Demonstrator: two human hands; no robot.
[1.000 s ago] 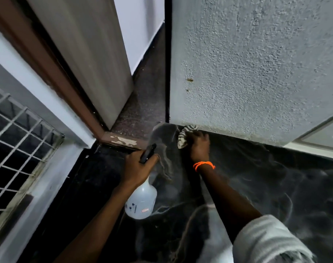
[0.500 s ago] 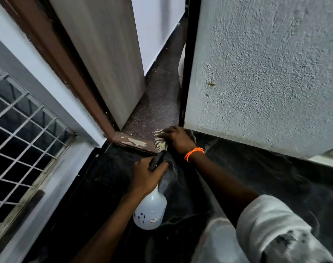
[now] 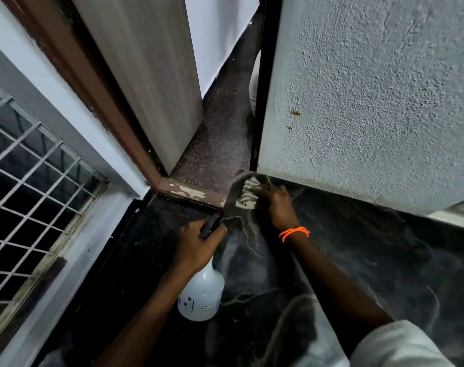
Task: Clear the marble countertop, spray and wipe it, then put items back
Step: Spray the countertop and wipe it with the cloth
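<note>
Two hands busy: right hand (image 3: 277, 205) presses the striped cloth (image 3: 248, 194) onto the worktop (image 3: 371, 260) at its far corner by the wall, grip closed around it. Left hand (image 3: 196, 247) grips the spray bottle (image 3: 201, 295), upright, just left and nearer; unwiped marble lies nearer and rightward.

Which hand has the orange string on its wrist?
The right hand, the one wiping with the striped cloth. The left hand has a bare wrist and holds the spray bottle.
</note>
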